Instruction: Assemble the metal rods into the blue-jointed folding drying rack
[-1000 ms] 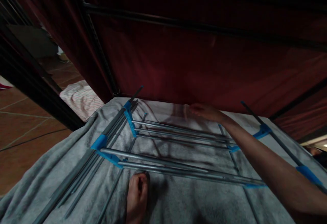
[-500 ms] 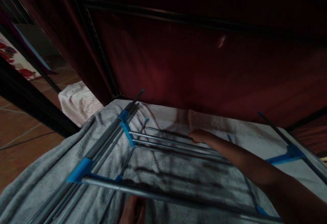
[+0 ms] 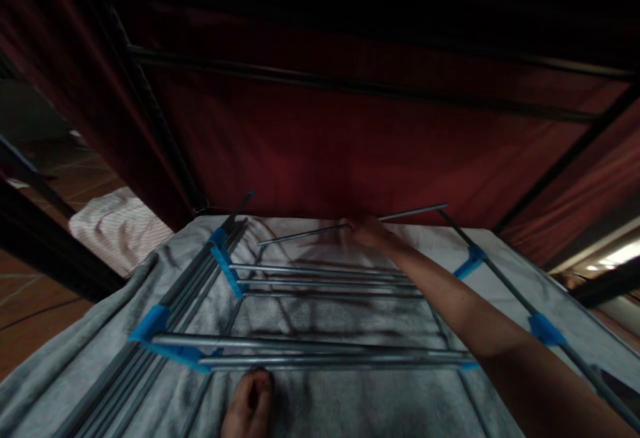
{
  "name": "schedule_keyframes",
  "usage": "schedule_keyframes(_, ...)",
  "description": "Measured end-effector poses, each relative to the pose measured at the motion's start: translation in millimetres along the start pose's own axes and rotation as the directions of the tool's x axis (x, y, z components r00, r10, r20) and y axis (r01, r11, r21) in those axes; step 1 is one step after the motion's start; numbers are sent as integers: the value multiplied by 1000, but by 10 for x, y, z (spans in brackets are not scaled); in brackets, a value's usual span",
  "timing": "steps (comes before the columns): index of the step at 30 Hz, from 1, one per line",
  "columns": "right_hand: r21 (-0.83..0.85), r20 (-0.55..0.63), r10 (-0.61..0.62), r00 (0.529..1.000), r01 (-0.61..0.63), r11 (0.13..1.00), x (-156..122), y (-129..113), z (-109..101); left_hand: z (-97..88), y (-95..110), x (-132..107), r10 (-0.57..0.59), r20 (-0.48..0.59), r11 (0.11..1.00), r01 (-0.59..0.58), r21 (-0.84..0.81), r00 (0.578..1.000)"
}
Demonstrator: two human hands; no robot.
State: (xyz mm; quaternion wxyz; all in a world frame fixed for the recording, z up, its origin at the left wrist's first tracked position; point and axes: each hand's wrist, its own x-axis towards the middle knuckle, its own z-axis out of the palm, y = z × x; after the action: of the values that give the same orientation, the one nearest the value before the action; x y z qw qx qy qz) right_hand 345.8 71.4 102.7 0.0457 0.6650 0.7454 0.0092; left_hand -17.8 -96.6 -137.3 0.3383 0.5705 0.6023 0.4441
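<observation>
Dark red fabric (image 3: 320, 151) hangs as a wall across the far side, crossed by black frame bars (image 3: 350, 85). Below it a grey towel (image 3: 350, 405) covers the surface, spreading from near to far. On the towel lies a rack of grey metal rods (image 3: 325, 278) joined by blue plastic connectors (image 3: 227, 271). 3 rods run left to right in the far group and 2 more (image 3: 310, 351) in the near group.

The right hand (image 3: 367, 230) reaches from the near right, its forearm passing over the rack's right end and hiding part of it. Its fingers are closed around a thin loose rod (image 3: 300, 235), held at the far edge of the towel just in front of the fabric, tilted with its right end higher. The left hand is out of sight.

A bundle of long rods (image 3: 165, 305) slants along the left side, and a side rail (image 3: 505, 285) with 2 blue connectors runs down the right. A bare foot (image 3: 247, 405) rests on the towel at the near edge. A pale striped cloth (image 3: 117, 228) lies on the brown floor at far left.
</observation>
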Motion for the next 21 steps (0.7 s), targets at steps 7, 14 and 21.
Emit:
schedule_keyframes(7,12,-105,139,985,-139,990,-537,-74,-299,-54,0,61,-31,112,999,31,9,993)
schedule_keyframes(14,75,-170,89,981,-77,994,-878,-331,-422,-107,160,-121,296,221,937,-327,122,929)
schedule_keyframes(21,64,-227,-22,974,37,997,-1008,-579,-365,-29,1699,-234,846,146,500,-858,118,513)
